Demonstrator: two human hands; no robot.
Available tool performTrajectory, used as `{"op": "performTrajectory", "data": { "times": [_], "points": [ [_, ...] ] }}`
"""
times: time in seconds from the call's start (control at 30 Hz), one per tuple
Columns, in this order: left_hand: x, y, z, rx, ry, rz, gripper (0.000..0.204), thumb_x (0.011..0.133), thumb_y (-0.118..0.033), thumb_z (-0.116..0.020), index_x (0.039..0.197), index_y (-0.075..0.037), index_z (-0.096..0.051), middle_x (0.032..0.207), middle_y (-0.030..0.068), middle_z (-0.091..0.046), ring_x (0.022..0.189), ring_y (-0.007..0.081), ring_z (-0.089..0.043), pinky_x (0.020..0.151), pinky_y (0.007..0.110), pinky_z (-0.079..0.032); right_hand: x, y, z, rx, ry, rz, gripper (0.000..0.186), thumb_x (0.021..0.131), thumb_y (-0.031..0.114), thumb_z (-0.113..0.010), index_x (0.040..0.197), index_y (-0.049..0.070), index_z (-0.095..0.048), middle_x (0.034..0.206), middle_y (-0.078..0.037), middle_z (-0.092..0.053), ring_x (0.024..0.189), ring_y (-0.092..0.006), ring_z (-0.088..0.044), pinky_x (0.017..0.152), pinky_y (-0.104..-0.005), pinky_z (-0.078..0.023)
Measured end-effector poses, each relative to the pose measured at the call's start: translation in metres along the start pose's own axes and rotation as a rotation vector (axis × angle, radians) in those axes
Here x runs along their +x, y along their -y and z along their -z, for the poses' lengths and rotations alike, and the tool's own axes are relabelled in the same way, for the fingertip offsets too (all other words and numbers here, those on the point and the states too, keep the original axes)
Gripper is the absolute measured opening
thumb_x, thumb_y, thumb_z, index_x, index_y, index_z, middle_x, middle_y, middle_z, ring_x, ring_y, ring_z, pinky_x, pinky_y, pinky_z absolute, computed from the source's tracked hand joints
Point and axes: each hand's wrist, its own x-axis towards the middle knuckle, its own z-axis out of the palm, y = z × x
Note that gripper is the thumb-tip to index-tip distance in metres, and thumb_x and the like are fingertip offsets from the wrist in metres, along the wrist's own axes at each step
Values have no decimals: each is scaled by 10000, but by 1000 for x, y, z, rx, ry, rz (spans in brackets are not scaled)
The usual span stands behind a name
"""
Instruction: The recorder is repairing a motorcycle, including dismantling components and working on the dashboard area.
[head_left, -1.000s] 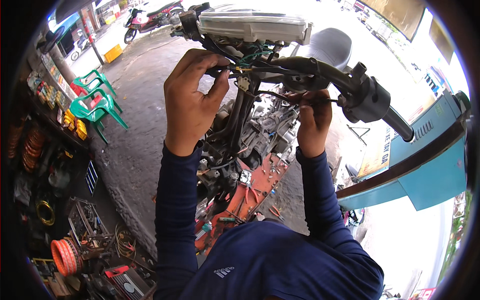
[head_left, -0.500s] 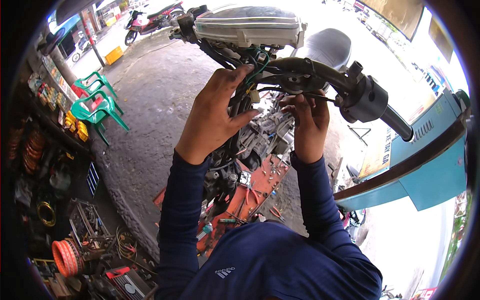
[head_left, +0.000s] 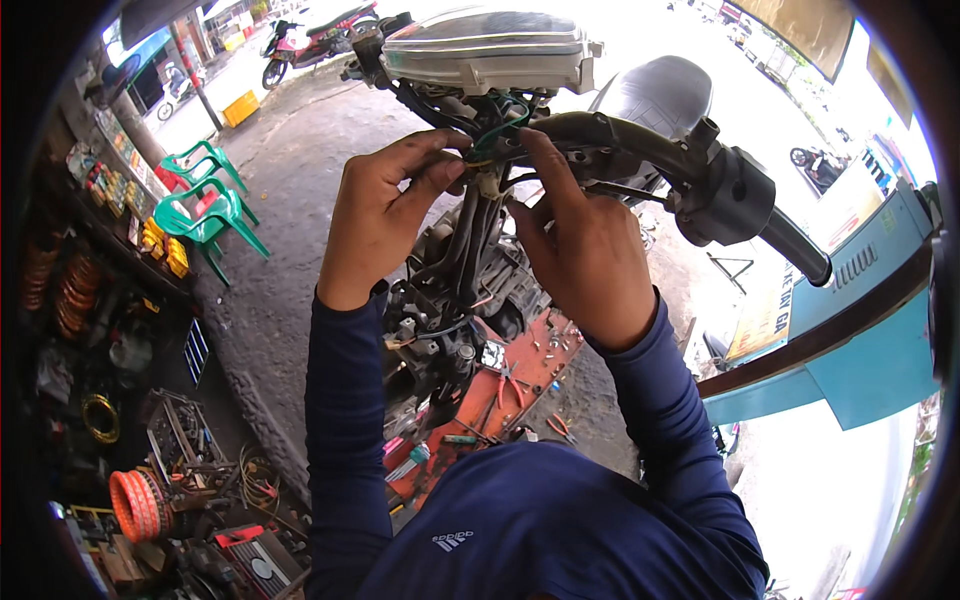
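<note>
A partly stripped motorcycle front end stands before me, with a clear headlight unit [head_left: 487,52] on top and a dark handlebar [head_left: 640,145] running right. Under the headlight are green wires [head_left: 508,118], a yellowish wire and a pale connector [head_left: 488,185], above a bundle of black cables [head_left: 470,245]. My left hand [head_left: 372,205] pinches at the wiring from the left; its thumb and fingertips meet at what looks like a wire. From the right, my right hand [head_left: 592,255] reaches in, index finger stretched up to the wires and thumb apart beside the connector. Its remaining fingers are partly hidden.
Below lies a red board [head_left: 535,370] with pliers [head_left: 508,388] and small metal parts. Green plastic chairs [head_left: 205,215] stand at left, above tools and an orange coil [head_left: 138,505]. A blue cabinet [head_left: 870,340] is at right; a parked scooter [head_left: 310,45] stands far back.
My right hand has moved left from under the handlebar to the connector, its index finger now extended. My left hand has shifted slightly left and down, its fingers closing together at the wiring.
</note>
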Motion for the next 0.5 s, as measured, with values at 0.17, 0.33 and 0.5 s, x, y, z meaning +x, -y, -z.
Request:
{"op": "performTrajectory", "data": {
  "times": [0.17,0.33,0.5],
  "points": [
    [3,0,0,-202,91,98,262,864,-16,-604,1124,16,-598,947,86,-671,860,107,-626,765,253,-502,13,-2,-11,-30,-99,-8,206,846,68,-580,1031,61,-487,575,-146,-580,541,-344,-599,481,-432,-435],
    [3,-1,-5,2,111,-32,375,800,2,-643,1168,12,-567,975,117,-667,884,140,-635,781,268,-502,9,1,-8,383,-76,-110,145,874,20,-537,1002,39,-473,565,-122,-575,505,-289,-604,468,-377,-434],
    [2,-5,-16,433,-6,-322,462,754,-34,-690,1188,21,-543,966,151,-663,873,189,-650,786,298,-503,3,3,0,527,-21,-173,130,893,7,-510,1018,19,-476,555,-96,-567,483,-216,-597,472,-317,-435]
  ]
}}
